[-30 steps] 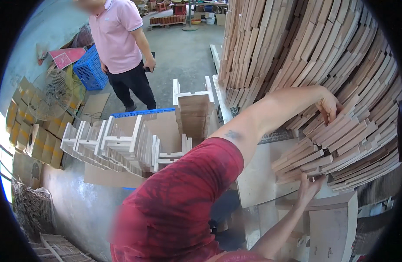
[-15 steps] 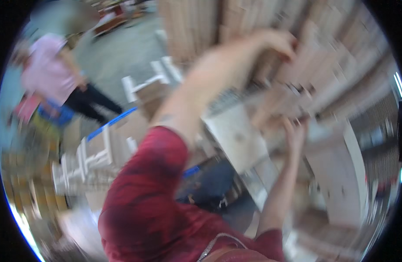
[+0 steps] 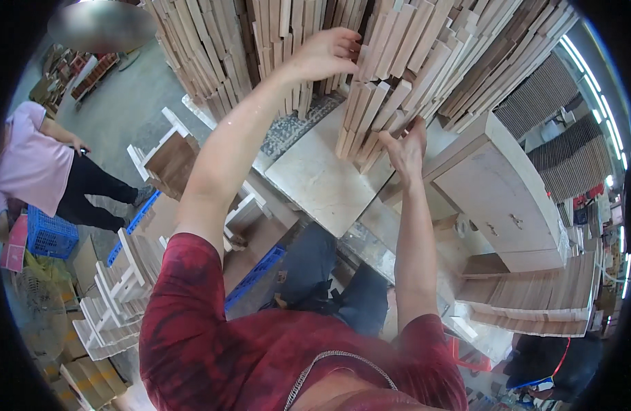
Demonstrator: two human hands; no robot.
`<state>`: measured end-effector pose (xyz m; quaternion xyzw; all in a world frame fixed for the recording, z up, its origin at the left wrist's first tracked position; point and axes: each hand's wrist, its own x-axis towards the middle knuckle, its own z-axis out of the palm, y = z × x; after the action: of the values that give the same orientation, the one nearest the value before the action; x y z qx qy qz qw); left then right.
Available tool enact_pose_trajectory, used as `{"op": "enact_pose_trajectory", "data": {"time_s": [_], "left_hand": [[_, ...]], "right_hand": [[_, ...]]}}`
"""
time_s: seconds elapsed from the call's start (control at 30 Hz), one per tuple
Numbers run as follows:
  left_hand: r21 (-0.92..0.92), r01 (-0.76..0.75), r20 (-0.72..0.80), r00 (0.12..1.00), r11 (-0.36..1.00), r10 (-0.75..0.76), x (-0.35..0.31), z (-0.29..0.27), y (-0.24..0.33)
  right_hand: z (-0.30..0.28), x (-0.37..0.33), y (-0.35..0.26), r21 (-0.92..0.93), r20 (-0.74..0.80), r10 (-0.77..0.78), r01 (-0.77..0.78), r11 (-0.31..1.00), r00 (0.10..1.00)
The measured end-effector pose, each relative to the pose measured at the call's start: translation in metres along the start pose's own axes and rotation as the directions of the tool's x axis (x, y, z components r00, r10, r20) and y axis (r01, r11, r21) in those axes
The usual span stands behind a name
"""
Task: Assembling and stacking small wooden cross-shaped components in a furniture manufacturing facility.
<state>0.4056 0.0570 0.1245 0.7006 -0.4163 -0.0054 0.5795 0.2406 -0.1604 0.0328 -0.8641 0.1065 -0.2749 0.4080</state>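
Bundled wooden strips (image 3: 391, 89) stand upright in two tiers on a pale board (image 3: 326, 179) in front of me. At the upper left side of this stack is my left hand (image 3: 329, 55), its fingers apart and curved, the fingertips at the strips' edges. Lower down on the right, my right hand (image 3: 406, 149) has its thumb on the near face of the strips and its fingers bent round their side. Part of its fingers is hidden by the wood.
More tall stacks of wooden strips (image 3: 199, 48) rise behind. A pale curved cabinet-like piece (image 3: 500, 198) stands at the right, above a row of boards (image 3: 535, 301). White-edged wooden frames (image 3: 127, 281) lie at the left. A person in a pink shirt (image 3: 34, 157) stands far left, near a blue crate (image 3: 52, 231).
The view has turned and steadied, so the strips now appear sharp. Both hands show further left in the picture, still at the wooden stack. The person in pink appears lower and further left.
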Motion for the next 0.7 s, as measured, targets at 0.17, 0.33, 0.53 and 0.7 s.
{"op": "enact_pose_trajectory", "data": {"time_s": [0.17,0.33,0.53,0.7], "left_hand": [[0.124,0.053,0.008,0.998,0.991,-0.054,-0.006,0.014,0.009],[0.162,0.032,0.019,0.999,0.986,-0.035,0.006,0.027,-0.003],[0.159,-0.038,0.055,0.998,0.987,0.029,0.016,0.009,-0.028],[-0.079,0.027,0.075,0.997,0.997,-0.021,-0.009,0.018,-0.016]], "right_hand": [[0.002,-0.003,-0.012,0.163,0.015,-0.054,0.051,0.985,0.998],[-0.001,-0.002,-0.004,0.120,-0.022,-0.030,0.032,0.992,0.999],[0.005,0.011,-0.004,0.050,-0.034,-0.116,0.118,0.992,0.993],[0.005,0.008,0.002,-0.074,-0.026,-0.079,0.077,0.994,0.997]]}}
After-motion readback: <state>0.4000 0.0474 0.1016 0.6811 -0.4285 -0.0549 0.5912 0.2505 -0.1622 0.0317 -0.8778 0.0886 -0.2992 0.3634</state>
